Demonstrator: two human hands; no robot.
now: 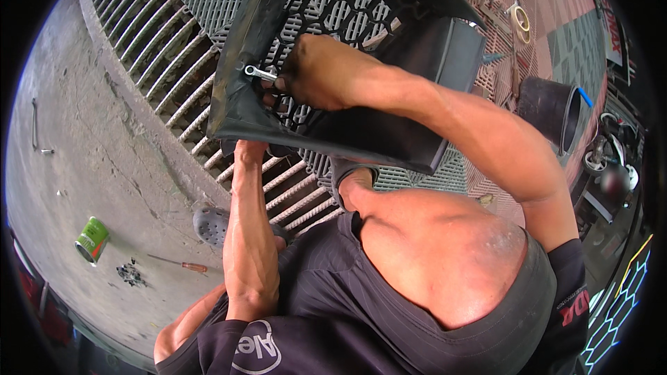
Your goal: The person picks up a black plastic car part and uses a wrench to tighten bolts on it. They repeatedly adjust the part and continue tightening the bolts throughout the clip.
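Note:
A large black plastic part with a honeycomb grille (340,14), possibly a vehicle grille panel, stands tilted in front of me. My right hand (313,73) reaches inside it, fingers closed round a short shiny wrench (260,73). The wrench's ring end points left, close to the part's left wall. My left hand (250,147) goes under the near lower edge of the part. Its fingers are hidden behind the plastic, so I cannot tell whether they grip it.
Ribbed metal drain bars (156,48) run beside the concrete floor (118,146). On the concrete are a green can (92,239), a heap of small dark pieces (130,274), a screwdriver (187,264) and a long wrench (35,125). At right stand a black bucket (549,107) and a tape roll (520,19).

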